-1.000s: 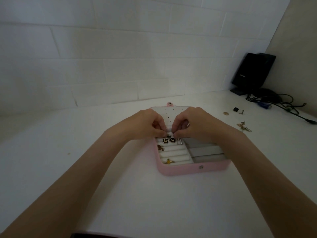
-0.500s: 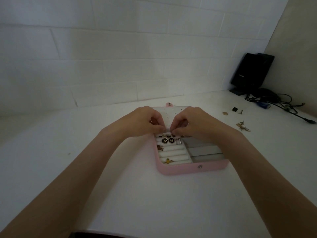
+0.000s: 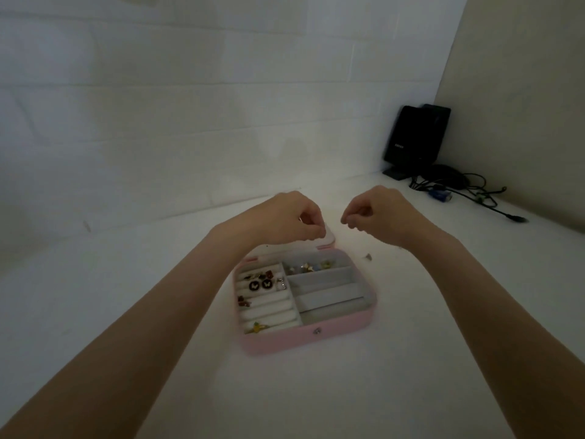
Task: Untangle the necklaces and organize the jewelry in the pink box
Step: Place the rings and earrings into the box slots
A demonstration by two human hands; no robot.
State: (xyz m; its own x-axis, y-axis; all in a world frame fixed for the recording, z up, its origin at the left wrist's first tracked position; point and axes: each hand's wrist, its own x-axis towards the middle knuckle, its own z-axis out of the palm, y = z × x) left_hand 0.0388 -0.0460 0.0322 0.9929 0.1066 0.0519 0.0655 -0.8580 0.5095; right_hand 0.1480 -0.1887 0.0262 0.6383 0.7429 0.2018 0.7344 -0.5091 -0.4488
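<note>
Pink box (image 3: pixel 304 339) sits open under my hands, left (image 3: pixel 285 217) and right (image 3: pixel 376 213), both pinched; can't tell on what. Black speaker (image 3: pixel 414 137) and cables (image 3: pixel 474 194) off right.

We see our left hand (image 3: pixel 285 218) and right hand (image 3: pixel 376 213) curled above the open pink box (image 3: pixel 304 342) on the white worktop (image 3: pixel 126 280). Little earrings (image 3: pixel 260 284) sit inside.

My pink box (image 3: pixel 304 339) has a pale grey lining. In it sit two black round studs with white butterflies (image 3: pixel 260 284), a reddish piece (image 3: pixel 242 300) and a yellow one with green (image 3: pixel 258 327). The surface (image 3: pixel 316 391) is white; the speaker (image 3: pixel 411 137) is black.
</note>
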